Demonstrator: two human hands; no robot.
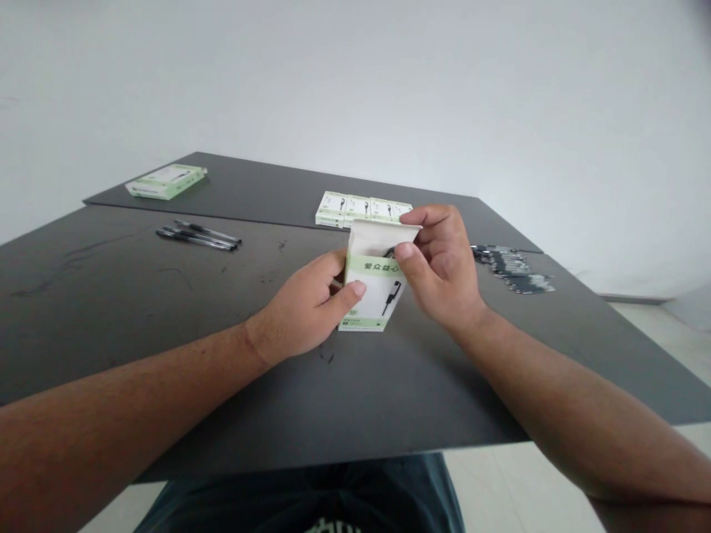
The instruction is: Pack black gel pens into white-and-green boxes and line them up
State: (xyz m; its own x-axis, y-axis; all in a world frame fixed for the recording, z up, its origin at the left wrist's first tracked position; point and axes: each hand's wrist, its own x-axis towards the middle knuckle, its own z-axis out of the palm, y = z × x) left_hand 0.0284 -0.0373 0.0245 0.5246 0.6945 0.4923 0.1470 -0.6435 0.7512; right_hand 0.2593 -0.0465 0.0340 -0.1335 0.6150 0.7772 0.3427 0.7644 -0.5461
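A white and green pen box [369,296] stands upright in front of me, its top flap raised. My left hand [311,303] is closed around its left side, thumb across the printed front. At the upper right corner, my right hand [441,263] pinches the box, with the index finger at the flap and the thumb by the opening. Dark pen ends [390,252] show inside the mouth of the box; how many there are is hidden. The right hand's other fingers are curled behind.
Closed pen boxes [358,207] lie in a row behind my hands. More boxes [167,181] are stacked at the far left. A few loose black pens [200,235] lie on the left, and a pile of pens [514,270] on the right. Everything rests on a dark grey table [249,414].
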